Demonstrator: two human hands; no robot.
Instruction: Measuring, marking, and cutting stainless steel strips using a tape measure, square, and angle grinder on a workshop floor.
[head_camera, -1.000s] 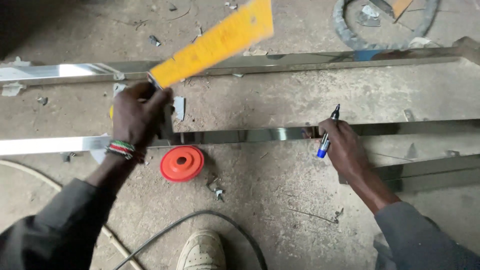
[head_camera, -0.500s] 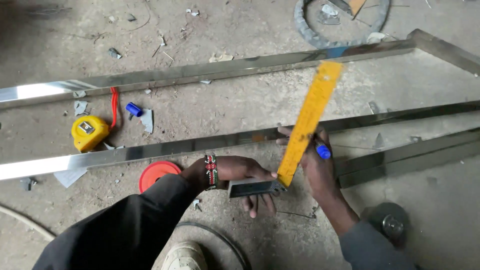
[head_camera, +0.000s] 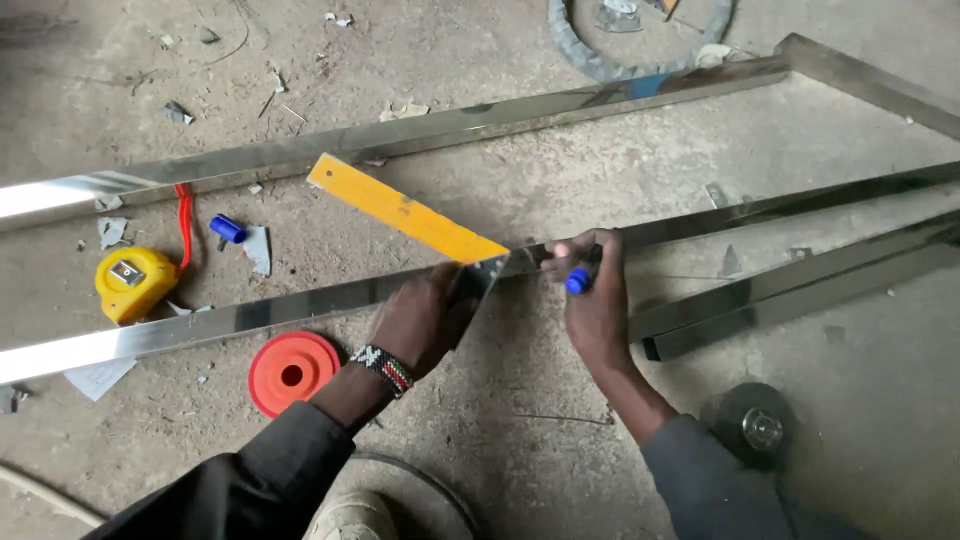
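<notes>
My left hand grips the metal stock of a try square whose yellow blade angles up and left across a shiny steel tube lying on the concrete floor. A beaded band circles that wrist. Just to the right, my right hand rests on the same tube and holds a blue marker; its tip is hidden at the tube by the square's corner.
A yellow tape measure with a red strap, a blue cap and paper scraps lie left. A red disc sits below the tube. More steel tubes run behind and right. A round grinder disc lies lower right.
The square has swung from pointing up-right to pointing up-left, with its stock now set against the tube. My right hand with the marker has come up onto the tube beside it.
</notes>
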